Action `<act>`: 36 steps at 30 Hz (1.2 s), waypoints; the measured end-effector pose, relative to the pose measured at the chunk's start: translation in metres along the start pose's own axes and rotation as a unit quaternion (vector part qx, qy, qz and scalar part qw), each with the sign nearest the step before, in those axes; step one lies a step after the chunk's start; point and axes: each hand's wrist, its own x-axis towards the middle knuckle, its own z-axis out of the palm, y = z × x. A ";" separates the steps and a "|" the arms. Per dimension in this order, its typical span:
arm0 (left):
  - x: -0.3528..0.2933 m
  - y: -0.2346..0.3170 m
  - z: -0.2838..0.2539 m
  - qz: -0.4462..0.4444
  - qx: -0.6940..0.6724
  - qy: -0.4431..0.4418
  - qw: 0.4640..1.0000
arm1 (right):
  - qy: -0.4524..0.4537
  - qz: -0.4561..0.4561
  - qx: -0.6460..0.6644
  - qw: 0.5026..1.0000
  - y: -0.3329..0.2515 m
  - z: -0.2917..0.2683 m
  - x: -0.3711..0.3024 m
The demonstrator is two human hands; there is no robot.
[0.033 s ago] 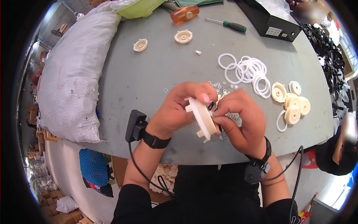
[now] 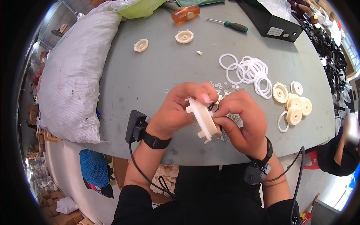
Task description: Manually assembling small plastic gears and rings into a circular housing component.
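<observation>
A cream round plastic cap (image 2: 203,119) with a white ring round its rim and short lugs is tilted on edge above the table. My left hand (image 2: 178,107) is closed round it from the left, thumb and fingers at its upper edge. With thumb and forefinger pinched together, my right hand (image 2: 245,122) meets the cap's right-hand face near its middle. Whatever lies in that pinch is too small and hidden to name. Small dark bits show between the two hands' fingertips. Behind the fingers, small white washers (image 2: 219,86) and little metal parts (image 2: 236,119) lie scattered, partly covered.
White sealing rings (image 2: 255,71) lie in a heap to the right, near several cream caps (image 2: 294,116). Farther back are two caps (image 2: 184,36), an orange mallet (image 2: 186,14), a screwdriver (image 2: 236,26) and a black box (image 2: 279,28). A white woven sack (image 2: 75,75) fills the left.
My hands and the cap keep almost the same pose, with only a slight shift. At the upper right corner, a person beyond the black box has moved.
</observation>
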 end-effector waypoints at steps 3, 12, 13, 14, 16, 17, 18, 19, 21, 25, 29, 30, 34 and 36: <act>0.001 0.003 0.001 0.010 0.015 0.016 1.000 | 0.014 -0.036 -0.049 0.998 0.000 0.001 0.003; 0.006 0.005 -0.001 0.042 0.095 0.004 0.995 | -0.047 -0.013 -0.037 0.998 -0.001 -0.013 0.006; 0.006 0.004 0.001 0.049 0.091 -0.004 0.995 | -0.051 0.006 -0.017 0.999 -0.001 -0.014 0.005; 0.004 0.004 0.003 0.042 0.100 0.013 0.994 | -0.056 0.024 0.001 0.998 -0.002 -0.014 0.004; 0.004 0.001 0.005 0.041 0.107 0.026 0.993 | -0.049 0.024 0.004 0.999 0.002 -0.012 -0.001; 0.003 0.000 0.003 0.044 0.107 0.028 0.993 | -0.040 0.031 0.025 0.998 0.004 -0.011 -0.003; 0.003 0.000 0.003 0.040 0.096 0.032 0.994 | -0.035 0.034 0.031 0.998 0.003 -0.011 -0.002; 0.001 0.002 0.004 0.034 0.088 0.040 0.995 | -0.031 0.038 0.043 0.998 0.001 -0.009 -0.002; -0.001 0.001 0.004 0.041 0.071 0.036 0.996 | -0.042 0.036 0.024 0.998 0.002 -0.009 -0.002; -0.002 0.000 0.002 0.012 0.022 0.044 0.999 | -0.035 0.113 0.098 0.988 0.001 -0.008 -0.003; -0.001 -0.003 0.000 -0.031 0.033 0.089 0.995 | -0.030 0.140 0.084 0.986 0.002 -0.011 -0.001; 0.000 -0.001 0.002 -0.029 0.032 0.091 0.995 | -0.032 0.142 0.081 0.986 0.005 -0.011 -0.002; 0.005 -0.001 0.008 -0.104 -0.029 0.091 0.990 | -0.005 0.200 0.161 0.967 0.016 -0.007 -0.006; 0.007 -0.004 0.007 -0.114 -0.034 0.107 0.987 | -0.012 0.228 0.196 0.954 0.017 -0.010 -0.007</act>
